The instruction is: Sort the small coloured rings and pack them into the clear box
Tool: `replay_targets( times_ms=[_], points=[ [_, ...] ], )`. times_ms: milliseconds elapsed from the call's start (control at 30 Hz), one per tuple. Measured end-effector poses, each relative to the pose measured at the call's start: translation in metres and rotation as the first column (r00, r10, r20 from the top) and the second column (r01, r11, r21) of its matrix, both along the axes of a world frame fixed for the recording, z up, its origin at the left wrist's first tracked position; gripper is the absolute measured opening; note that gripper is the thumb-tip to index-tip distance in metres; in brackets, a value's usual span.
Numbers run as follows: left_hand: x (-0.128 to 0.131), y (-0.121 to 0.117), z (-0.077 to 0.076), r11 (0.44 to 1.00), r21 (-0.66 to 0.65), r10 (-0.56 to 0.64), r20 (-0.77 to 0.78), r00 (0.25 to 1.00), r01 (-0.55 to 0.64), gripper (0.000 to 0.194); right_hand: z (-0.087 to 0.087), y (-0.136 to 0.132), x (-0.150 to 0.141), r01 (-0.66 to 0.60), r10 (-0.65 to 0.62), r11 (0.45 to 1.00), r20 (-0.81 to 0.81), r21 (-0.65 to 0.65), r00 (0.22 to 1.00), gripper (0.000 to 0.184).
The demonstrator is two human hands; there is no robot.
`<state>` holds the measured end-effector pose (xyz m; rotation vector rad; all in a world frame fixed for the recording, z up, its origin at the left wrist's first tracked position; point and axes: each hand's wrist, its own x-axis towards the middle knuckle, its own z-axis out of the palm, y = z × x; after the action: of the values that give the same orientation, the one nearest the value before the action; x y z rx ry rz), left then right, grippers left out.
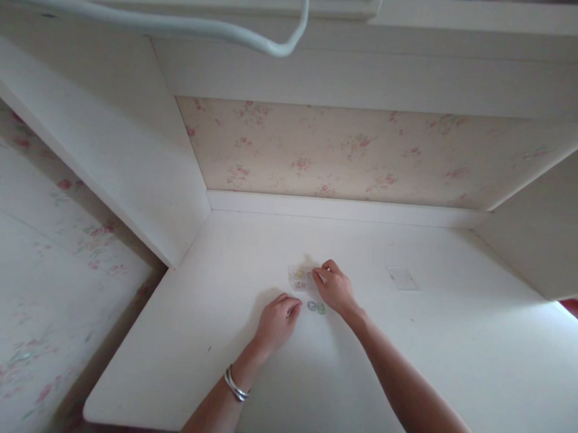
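Note:
A small clear plastic bag with little yellow and pinkish loop-shaped pieces lies on the white desktop. My right hand is at its right end, thumb and fingers pinched together on the bag's edge. Two small greenish oval loops lie just below the bag, between my hands; their exact kind is too small to tell. My left hand rests on the desk left of these loops, its fingers curled in and closed. Whatever its fingertips hold, if anything, cannot be made out. A silver bangle circles the left wrist.
Another flat, clear plastic bag lies to the right on the white desktop. A tiny dark speck is at the left. White side panels and a flowered back wall enclose the desk, with a pale cable hanging overhead.

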<state>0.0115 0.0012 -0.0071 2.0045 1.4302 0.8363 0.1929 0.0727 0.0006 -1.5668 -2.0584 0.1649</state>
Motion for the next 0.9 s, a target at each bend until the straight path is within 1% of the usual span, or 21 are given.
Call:
replay_targets(
  times_ms=[100, 200, 300, 433, 600, 767, 900],
  points=[
    [0.000, 0.000, -0.001, 1.000, -0.003, -0.005, 0.010, 1.000, 0.005, 0.023, -0.003, -0.003, 0.005, 0.025, -0.025, 1.000, -0.029, 0.009, 0.999, 0.028],
    [0.000, 0.000, -0.003, 1.000, -0.009, -0.014, 0.008, 1.000, 0.014, 0.024, -0.004, -0.013, 0.015, 0.058, -0.054, 0.998, -0.111, 0.036, 0.992, 0.028],
    [0.000, 0.000, -0.003, 1.000, -0.011, -0.018, -0.008, 1.000, 0.018, 0.023, -0.006, -0.027, 0.025, 0.072, -0.064, 0.997, -0.203, 0.031, 0.977, 0.028],
    [0.003, -0.001, 0.000, 1.000, -0.011, -0.018, -0.042, 0.999, 0.018, 0.024, -0.012, -0.050, 0.033, 0.081, -0.085, 0.996, -0.309, -0.027, 0.947, 0.029],
    [0.012, -0.004, 0.005, 0.999, -0.017, -0.030, -0.150, 0.988, 0.028, 0.023, -0.021, -0.072, 0.032, 0.095, -0.127, 0.991, -0.402, -0.098, 0.907, 0.032],
    [0.022, -0.002, 0.007, 0.997, -0.006, -0.076, -0.242, 0.967, 0.077, 0.022, -0.026, -0.075, 0.033, 0.133, -0.155, 0.988, -0.454, -0.080, 0.877, 0.034],
    [0.028, 0.001, 0.008, 0.996, 0.003, -0.082, -0.318, 0.945, 0.087, 0.021, -0.028, -0.073, 0.035, 0.112, -0.135, 0.991, -0.463, -0.076, 0.876, 0.034]
  ],
)
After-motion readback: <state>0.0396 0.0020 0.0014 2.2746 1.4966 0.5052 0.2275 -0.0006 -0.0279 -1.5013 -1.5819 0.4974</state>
